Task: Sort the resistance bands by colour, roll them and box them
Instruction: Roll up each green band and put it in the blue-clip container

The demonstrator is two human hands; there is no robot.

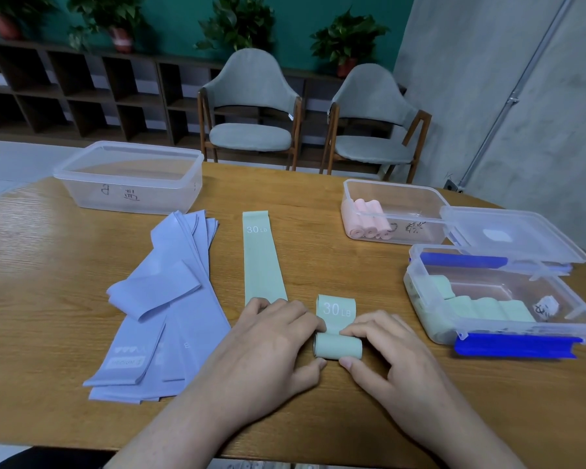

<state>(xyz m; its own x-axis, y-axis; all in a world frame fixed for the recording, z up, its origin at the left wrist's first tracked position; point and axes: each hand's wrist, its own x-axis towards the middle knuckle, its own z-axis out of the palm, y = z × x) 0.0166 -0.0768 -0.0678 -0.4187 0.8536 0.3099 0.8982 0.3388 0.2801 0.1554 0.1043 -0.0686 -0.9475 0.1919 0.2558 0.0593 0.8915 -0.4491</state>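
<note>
On a round wooden table [65,231], sorting looks well past halfway. At ten o'clock, a clear plastic box marked in pen [129,177] holds nothing visible; beside it a fanned pile of flat lilac bands [170,299] awaits rolling. At two o'clock, a clear tub of pink rolls [396,211]; at three, a blue-clipped clear box of green rolls [494,299]. A flat green band marked 30 LB [263,258] lies at centre. At six o'clock, the left hand [268,343] and right hand [389,346] pinch a nearly rolled green band [338,343], fingers curled round it.
</note>
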